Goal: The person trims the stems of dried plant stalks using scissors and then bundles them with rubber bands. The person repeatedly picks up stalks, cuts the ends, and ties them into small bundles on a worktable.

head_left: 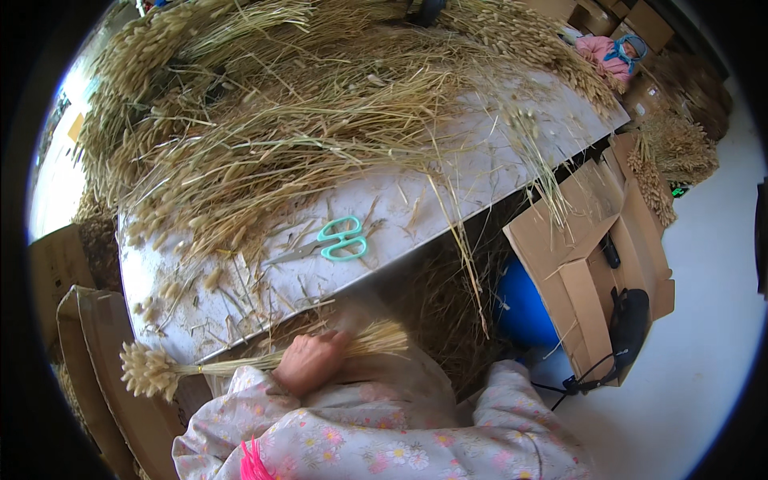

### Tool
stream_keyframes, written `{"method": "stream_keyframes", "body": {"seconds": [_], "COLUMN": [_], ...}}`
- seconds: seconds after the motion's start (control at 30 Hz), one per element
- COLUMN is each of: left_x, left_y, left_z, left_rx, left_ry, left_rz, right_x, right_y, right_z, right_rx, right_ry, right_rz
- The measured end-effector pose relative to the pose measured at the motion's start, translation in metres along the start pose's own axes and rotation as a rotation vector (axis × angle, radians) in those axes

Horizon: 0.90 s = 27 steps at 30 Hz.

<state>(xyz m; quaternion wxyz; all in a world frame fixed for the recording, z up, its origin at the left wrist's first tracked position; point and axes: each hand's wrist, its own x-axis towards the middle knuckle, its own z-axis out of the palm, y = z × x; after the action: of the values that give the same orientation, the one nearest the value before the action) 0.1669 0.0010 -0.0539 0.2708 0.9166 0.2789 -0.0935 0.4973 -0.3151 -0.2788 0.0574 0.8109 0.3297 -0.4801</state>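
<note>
Grass bundle (374, 341) gripped tight in L hand (314, 362), heads twd 9 o'clock. I see scissors (321, 242) abt 12 o'clock from it. R hand unclear, can't tell.

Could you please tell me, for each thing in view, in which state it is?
Left hand: closed around the gathered stems.
Grass bundle: bunched together, fluffy heads to the left.
Scissors: lying flat on the table, blades seemingly closed.
Table: littered with loose bits.
Dried stalks: piled loosely on the table.
Cardboard box: open, flaps spread.
Right hand: cannot be made out clearly.
</note>
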Motion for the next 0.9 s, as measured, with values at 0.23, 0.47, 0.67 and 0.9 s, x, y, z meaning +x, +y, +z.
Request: {"method": "stream_keyframes", "body": {"seconds": [0.23, 0.47, 0.67, 0.9], "left_x": [0.005, 0.011, 0.012, 0.014], "left_y": [0.0, 0.005, 0.003, 0.002], "left_z": [-0.002, -0.011, -0.01, -0.011], "left_rx": [-0.046, -0.085, -0.137, -0.127], "left_ry": [0.016, -0.04, -0.027, -0.013], "left_rz": [0.029, -0.023, -0.02, -0.016], "right_x": [0.038, 0.101, 0.183, 0.204], "right_y": [-0.013, -0.095, -0.238, -0.319], "right_z": [0.043, 0.011, -0.031, -0.031], "right_rx": [0.089, 0.269, 0.555, 0.644], "right_ry": [0.146, 0.328, 0.436, 0.419], "right_rz": [0.071, -0.152, -0.392, -0.389]}}
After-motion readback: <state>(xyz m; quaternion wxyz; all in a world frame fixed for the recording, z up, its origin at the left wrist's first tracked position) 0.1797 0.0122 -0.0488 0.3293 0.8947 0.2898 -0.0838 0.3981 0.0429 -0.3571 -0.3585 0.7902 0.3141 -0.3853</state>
